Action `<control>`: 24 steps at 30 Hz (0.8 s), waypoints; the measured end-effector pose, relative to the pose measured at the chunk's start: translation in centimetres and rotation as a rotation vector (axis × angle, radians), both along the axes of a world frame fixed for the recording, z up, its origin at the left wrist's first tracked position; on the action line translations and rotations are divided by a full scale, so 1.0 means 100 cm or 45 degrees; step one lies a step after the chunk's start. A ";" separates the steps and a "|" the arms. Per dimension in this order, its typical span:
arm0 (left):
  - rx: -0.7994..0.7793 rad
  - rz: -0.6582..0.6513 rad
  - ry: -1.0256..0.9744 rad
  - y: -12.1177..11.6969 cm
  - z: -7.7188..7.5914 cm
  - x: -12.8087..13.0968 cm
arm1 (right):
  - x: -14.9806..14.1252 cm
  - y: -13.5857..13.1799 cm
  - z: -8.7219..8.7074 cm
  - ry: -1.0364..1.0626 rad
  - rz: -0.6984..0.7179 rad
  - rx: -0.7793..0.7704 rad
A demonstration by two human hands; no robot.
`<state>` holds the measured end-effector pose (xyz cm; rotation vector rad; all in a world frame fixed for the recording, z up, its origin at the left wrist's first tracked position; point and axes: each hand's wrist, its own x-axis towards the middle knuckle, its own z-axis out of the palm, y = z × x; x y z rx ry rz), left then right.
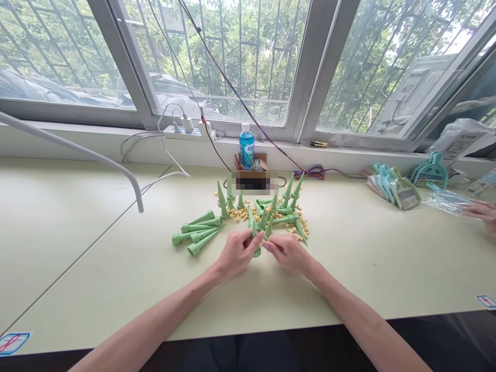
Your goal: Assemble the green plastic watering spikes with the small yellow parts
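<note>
Our left grip is closed round a green spike, near the middle of the surface. The spike points close to upright, tip up and wide end down; we cannot tell whether that end touches the surface. It lies just right of our left palm and just left of our right grip, whose thumb and finger come together beside it. The left hand is the nearer, wrapped on the shaft; we cannot tell whether the right pinches a small part. Just to the far side are standing spikes and yellow bits; lying spikes are to the left.

On the far bottle, the label carries white characters that we cannot read with certainty. A left sticker and a right sticker, both near, show blue borders and red strokes, no legible words. We see no lettering on the spikes.
</note>
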<state>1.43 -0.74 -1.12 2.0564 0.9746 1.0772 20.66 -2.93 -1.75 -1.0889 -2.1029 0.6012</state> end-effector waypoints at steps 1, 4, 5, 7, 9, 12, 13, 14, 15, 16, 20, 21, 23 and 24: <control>0.001 -0.005 -0.001 0.000 0.000 0.000 | 0.000 0.000 0.000 -0.011 -0.004 0.004; 0.007 -0.002 0.001 0.000 0.001 0.001 | 0.000 0.000 0.000 -0.040 -0.017 0.015; 0.008 0.003 0.002 0.000 0.001 0.001 | 0.000 0.000 0.000 -0.046 -0.022 0.017; 0.005 0.008 0.006 0.000 0.000 0.001 | 0.000 0.001 0.001 -0.051 -0.032 0.020; 0.003 0.014 0.002 0.001 0.000 0.001 | 0.000 0.001 0.001 -0.044 -0.052 0.029; 0.002 0.017 -0.010 0.001 0.001 0.001 | 0.000 0.000 0.003 -0.007 -0.088 0.030; 0.001 0.017 -0.012 0.001 0.001 0.001 | 0.000 -0.001 0.004 0.010 -0.091 0.019; -0.003 0.016 -0.013 0.001 0.001 0.001 | 0.000 -0.002 0.005 0.026 -0.087 0.004; -0.006 0.016 -0.012 0.001 0.001 0.001 | 0.000 -0.002 0.005 0.039 -0.076 -0.013; -0.007 0.018 -0.011 0.001 0.001 0.001 | 0.000 -0.003 0.006 0.048 -0.059 -0.025; -0.007 0.026 -0.011 0.001 0.001 0.001 | -0.001 -0.004 0.006 0.056 -0.008 -0.030; -0.007 0.025 -0.013 0.001 0.001 0.001 | -0.001 -0.004 0.005 0.056 -0.005 -0.029; -0.004 0.017 -0.018 0.000 0.001 0.001 | -0.001 -0.003 0.005 0.051 -0.005 -0.022; 0.000 0.013 -0.020 0.000 0.002 0.001 | -0.001 -0.003 0.005 0.046 -0.005 -0.016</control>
